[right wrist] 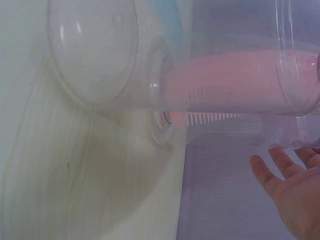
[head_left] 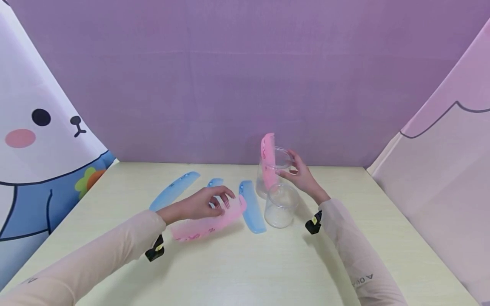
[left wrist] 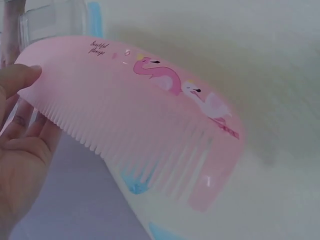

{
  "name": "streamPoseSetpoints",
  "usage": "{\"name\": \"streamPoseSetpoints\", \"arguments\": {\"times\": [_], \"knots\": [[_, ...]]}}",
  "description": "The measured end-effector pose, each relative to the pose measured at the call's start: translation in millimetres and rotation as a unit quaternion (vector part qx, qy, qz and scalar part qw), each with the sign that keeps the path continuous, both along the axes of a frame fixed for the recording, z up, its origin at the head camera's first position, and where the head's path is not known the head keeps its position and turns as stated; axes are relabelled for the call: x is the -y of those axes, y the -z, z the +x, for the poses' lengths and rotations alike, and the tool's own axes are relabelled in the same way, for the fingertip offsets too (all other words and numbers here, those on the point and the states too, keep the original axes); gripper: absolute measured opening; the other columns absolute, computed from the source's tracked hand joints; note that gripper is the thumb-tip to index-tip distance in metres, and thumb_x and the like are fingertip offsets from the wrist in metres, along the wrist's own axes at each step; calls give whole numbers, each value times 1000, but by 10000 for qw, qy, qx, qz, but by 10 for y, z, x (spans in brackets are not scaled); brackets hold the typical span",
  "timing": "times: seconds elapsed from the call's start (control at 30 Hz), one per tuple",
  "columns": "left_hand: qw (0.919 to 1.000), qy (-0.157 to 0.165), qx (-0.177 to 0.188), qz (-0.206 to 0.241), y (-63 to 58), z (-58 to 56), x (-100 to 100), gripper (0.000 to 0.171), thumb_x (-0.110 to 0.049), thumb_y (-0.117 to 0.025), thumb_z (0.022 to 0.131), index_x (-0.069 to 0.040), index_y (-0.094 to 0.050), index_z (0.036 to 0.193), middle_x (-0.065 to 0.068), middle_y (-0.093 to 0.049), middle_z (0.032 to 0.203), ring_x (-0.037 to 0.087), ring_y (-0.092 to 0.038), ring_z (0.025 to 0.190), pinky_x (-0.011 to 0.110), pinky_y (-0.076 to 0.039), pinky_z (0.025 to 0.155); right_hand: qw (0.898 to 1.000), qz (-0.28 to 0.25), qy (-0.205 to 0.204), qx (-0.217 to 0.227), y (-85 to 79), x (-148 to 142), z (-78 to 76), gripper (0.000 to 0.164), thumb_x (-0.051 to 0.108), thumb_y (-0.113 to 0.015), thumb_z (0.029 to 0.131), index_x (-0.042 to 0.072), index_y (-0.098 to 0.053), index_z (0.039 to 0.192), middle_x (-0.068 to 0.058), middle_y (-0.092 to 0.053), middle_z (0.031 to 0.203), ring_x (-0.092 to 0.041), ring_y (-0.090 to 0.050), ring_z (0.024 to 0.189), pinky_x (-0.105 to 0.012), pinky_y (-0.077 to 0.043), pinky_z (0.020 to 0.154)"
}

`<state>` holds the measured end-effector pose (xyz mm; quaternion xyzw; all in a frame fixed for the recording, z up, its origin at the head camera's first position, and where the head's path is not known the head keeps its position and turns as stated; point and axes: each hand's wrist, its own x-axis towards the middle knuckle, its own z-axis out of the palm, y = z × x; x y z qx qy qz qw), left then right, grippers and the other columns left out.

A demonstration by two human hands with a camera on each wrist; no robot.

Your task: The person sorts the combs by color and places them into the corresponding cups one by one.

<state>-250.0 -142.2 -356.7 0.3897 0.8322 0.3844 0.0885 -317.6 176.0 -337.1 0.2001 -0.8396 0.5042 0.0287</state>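
My left hand pinches a pink comb between thumb and fingers, raised over the table with its teeth facing away from me. The left wrist view shows flamingos printed along the comb's back. At the back, my right hand holds a tall clear plastic jar near its rim, thumb on the near side and fingers on the far side. A second pink comb stands upright inside that jar. Closer to me is a shorter clear jar, its inside showing nothing.
Blue combs lie on the table: one on the left, one partly hidden behind my left hand, and one left of the short jar. A purple cloth hangs behind the table.
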Motion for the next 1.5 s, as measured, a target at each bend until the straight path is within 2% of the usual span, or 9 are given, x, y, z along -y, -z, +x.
{"name": "streamPoseSetpoints", "arguments": {"times": [0.17, 0.37, 0.53, 0.7, 0.87, 1.0, 1.17, 1.27, 1.5], "knots": [[9985, -286, -325, 328, -98, -53, -19, 40, 1, -63, 80, -3, -51, 118, 9, -59, 98, 17, -59, 86, 25, -54, 77, 10000, -24, -22, 9, 1, 9, -1, 81, 14, -64, 85, 1, -12, 144, -20, -17, 150, -42, -31, 131, -54, -35, 102], [9933, -780, -355, 776, -193, -164, -44, 42, 2, -63, 79, -8, -52, 118, 9, -58, 97, 18, -61, 77, 25, -55, 71, 10000, -40, -22, 18, -2, 17, -2, 80, 14, -64, 85, 1, -12, 144, -20, -18, 150, -43, -31, 131, -54, -34, 102], [9841, -1279, -464, 1139, -302, -214, -101, 44, 0, -65, 79, -8, -51, 120, 11, -57, 101, 21, -62, 80, 27, -56, 67, 10000, -18, -5, 54, -3, 18, 3, 80, 15, -64, 85, 2, -12, 144, -19, -17, 150, -42, -31, 131, -54, -34, 102], [9734, -1716, -530, 1424, -386, -264, -169, 45, 0, -64, 81, -6, -48, 122, 14, -56, 108, 27, -62, 85, 32, -56, 68, 9999, 5, 3, 116, -4, 15, 9, 81, 17, -64, 85, 4, -11, 145, -17, -17, 151, -39, -30, 132, -53, -34, 103], [9646, -1934, -569, 1700, -431, -327, -227, 48, 5, -61, 80, -2, -45, 124, 19, -53, 110, 33, -60, 87, 38, -56, 71, 10000, -5, -8, 95, 2, 6, 3, 81, 16, -64, 85, 3, -11, 145, -17, -17, 151, -40, -30, 132, -53, -34, 103], [9578, -2064, -507, 1936, -479, -371, -273, 47, 3, -61, 81, -5, -45, 124, 16, -53, 108, 31, -60, 87, 37, -56, 74, 10000, -21, -4, 75, 9, 2, -1, 81, 16, -64, 85, 4, -11, 145, -17, -17, 151, -40, -30, 132, -53, -34, 103], [9470, -2227, -644, 2225, -542, -413, -336, 46, -4, -63, 83, -10, -46, 124, 11, -53, 109, 26, -60, 89, 37, -55, 79, 10000, -31, -5, 71, 12, 1, -2, 81, 16, -64, 85, 3, -11, 145, -18, -17, 151, -40, -30, 132, -54, -34, 103], [9387, -2277, -809, 2458, -590, -446, -386, 45, -4, -63, 82, -10, -46, 124, 12, -54, 110, 27, -59, 88, 36, -55, 78, 10000, -5, 16, 80, 11, -2, -3, 81, 16, -64, 85, 4, -11, 145, -18, -17, 151, -39, -31, 132, -53, -34, 103], [9123, -2391, -1120, 3130, -749, -479, -535, 43, 2, -62, 80, -3, -48, 119, 17, -54, 107, 30, -60, 83, 33, -55, 74, 10000, -26, 9, 45, 8, 5, -3, 81, 16, -64, 84, 4, -12, 145, -17, -18, 150, -40, -31, 132, -54, -34, 102]]}}
